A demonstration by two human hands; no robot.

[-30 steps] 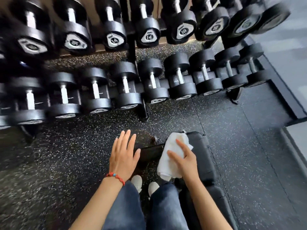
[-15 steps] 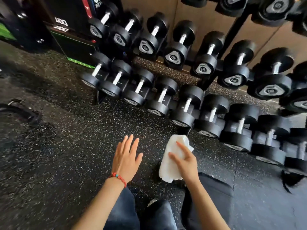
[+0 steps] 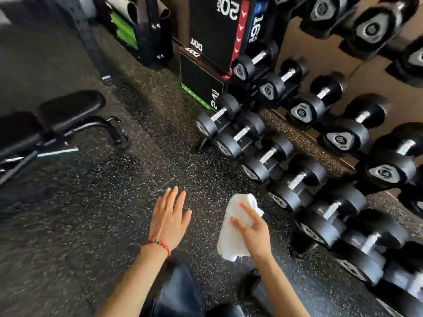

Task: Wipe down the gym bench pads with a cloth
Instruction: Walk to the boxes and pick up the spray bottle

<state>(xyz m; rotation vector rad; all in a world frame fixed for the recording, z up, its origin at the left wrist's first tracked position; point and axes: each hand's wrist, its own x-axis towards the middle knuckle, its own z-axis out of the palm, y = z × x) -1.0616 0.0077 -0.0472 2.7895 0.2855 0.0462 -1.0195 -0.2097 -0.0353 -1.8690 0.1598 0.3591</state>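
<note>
On the speckled floor (image 3: 91, 225) at far left we see a black bench (image 3: 68, 110); dumbbell rack (image 3: 297, 143) runs along the right. Near us, our right hand (image 3: 254, 232) holds the white cloth (image 3: 231, 239) w/ fingers spread over it, well apart from the bench. Left hand (image 3: 168, 221) is flat, fingers straight, holding nothing.

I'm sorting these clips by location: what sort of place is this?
Most likely a gym's free-weights area. Rows of dumbbells sit on a rack at the right, a padded bench stands at the left, and the speckled rubber floor is typical gym flooring.
</note>
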